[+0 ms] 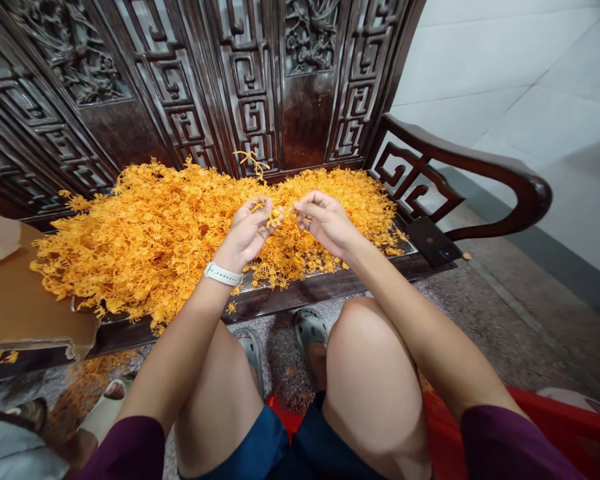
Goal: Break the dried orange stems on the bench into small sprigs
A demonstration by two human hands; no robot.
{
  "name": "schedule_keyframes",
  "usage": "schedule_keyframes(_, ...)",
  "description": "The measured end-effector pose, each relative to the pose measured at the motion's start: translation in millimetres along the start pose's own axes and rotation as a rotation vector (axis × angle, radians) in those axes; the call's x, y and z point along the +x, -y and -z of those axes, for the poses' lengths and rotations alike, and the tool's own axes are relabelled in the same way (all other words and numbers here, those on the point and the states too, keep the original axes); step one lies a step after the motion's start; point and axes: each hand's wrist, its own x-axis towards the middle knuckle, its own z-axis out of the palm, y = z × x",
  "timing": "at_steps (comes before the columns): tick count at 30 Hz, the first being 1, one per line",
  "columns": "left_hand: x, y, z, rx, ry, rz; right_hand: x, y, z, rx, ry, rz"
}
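A large heap of orange, spidery plastic-looking flower pieces (155, 233) spreads over the seat of a dark wooden bench. Just above the heap, my left hand (247, 230), with a pale band on the wrist, pinches an orange branched stem (254, 163) whose thin ends stick up past the fingers. Close by on the right, my right hand (325, 219) is closed, thumb against fingertips. Between the two hands shows a small orange flower piece (276, 216). Whatever lies within the right fingertips is too small to make out.
Behind the heap rises the bench's carved back (250, 87), with a curved armrest (510, 180) at right. A dark phone (433, 241) lies near the bench's right end. At left is a cardboard box (30, 307). Another person's foot (105, 403) is at lower left.
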Motion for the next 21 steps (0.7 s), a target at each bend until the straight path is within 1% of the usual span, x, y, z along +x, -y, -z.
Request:
schedule_keyframes(7, -5.2, -3.0, 1.8, 0.097, 0.141, 0.063, 1.5, -2.1, -1.3, -0.008, -0.018, 0.043)
schedule_keyframes(11, -4.9, -1.4, 2.4, 0.175, 0.154, 0.052, 1.4, -4.2, 0.5, -0.089, -0.039, 0.087)
schedule_keyframes(16, -4.5, -1.3, -0.2, 0.220, 0.085, 0.071, 4.0, -8.2, 4.3, -0.140, -0.053, 0.128)
schedule_keyframes(21, -3.6, 1.4, 0.0, 0.331, 0.188, 0.006, 5.5, -9.5, 2.6, -0.198, -0.038, 0.158)
